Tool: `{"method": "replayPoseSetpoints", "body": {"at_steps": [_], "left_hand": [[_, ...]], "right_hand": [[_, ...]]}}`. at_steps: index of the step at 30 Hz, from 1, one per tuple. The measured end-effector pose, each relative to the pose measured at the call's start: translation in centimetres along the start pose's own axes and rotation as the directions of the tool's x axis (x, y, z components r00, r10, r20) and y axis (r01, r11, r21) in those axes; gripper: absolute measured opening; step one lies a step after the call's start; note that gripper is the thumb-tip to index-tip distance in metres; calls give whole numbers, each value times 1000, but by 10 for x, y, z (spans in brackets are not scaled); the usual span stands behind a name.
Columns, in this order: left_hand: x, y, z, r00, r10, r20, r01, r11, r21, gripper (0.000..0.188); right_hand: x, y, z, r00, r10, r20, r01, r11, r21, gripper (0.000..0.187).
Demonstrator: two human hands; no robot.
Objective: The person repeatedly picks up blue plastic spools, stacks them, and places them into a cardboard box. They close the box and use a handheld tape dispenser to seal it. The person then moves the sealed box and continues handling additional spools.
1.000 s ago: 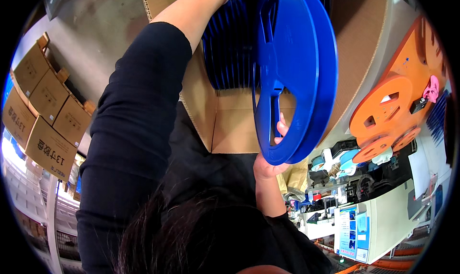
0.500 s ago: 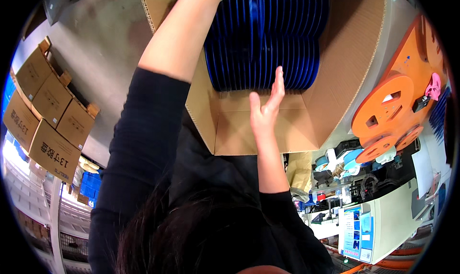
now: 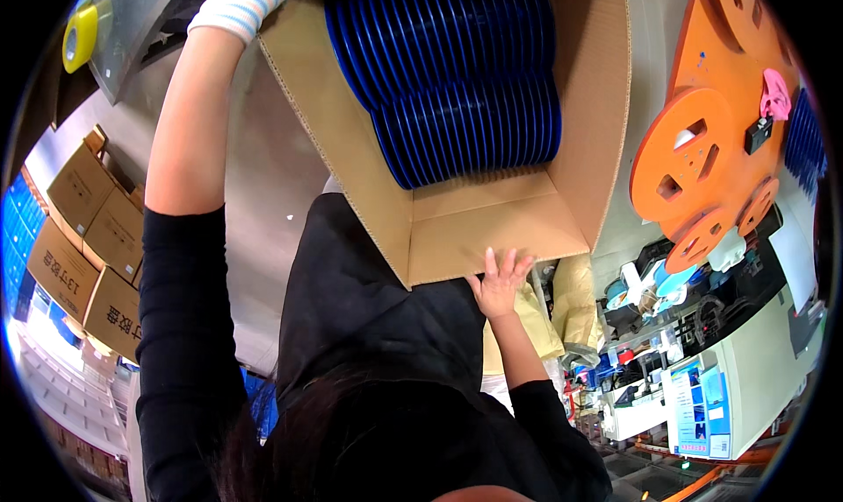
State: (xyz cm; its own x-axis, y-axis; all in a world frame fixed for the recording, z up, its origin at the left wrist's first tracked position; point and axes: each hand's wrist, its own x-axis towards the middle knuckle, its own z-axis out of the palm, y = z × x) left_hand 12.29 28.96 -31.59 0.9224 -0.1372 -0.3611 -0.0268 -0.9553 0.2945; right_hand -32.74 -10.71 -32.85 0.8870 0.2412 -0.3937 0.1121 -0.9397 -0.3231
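Note:
A large open cardboard box (image 3: 492, 239) stands before me, tilted in the view. Inside, dark blue reels (image 3: 465, 125) are packed on edge in two overlapping rows, their thin rims side by side. My left hand (image 3: 246, 3), in a white glove with pale stripes, is at the box's far left edge; its fingertips run to the picture's top, so their grip is hidden. Against the near edge of the box lies my bare right hand (image 3: 500, 284), open, fingers spread and touching the cardboard.
To the right stands an orange panel (image 3: 689, 155) with round cut-out discs and a pink cloth (image 3: 775, 96). Stacked cartons (image 3: 66, 269) are at left. A yellow tape roll (image 3: 80, 39) sits far left. A cluttered bench and pale cabinet (image 3: 760, 383) are lower right.
My left hand has moved from above the reels out to the box's left edge. My right hand has come back from inside the box to its near edge. The loose reel on top now sits level.

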Motion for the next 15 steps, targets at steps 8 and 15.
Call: {"method": "replayPoseSetpoints", "body": {"at_steps": [8, 15], "left_hand": [[-42, 11, 68, 885, 151, 440, -322, 882, 345, 80], [-21, 45, 135, 683, -221, 696, -269, 810, 521, 67]], "right_hand": [[213, -4, 75, 997, 47, 66, -51, 997, 63, 78], [216, 6, 91, 989, 36, 146, -46, 997, 65, 84]]}}
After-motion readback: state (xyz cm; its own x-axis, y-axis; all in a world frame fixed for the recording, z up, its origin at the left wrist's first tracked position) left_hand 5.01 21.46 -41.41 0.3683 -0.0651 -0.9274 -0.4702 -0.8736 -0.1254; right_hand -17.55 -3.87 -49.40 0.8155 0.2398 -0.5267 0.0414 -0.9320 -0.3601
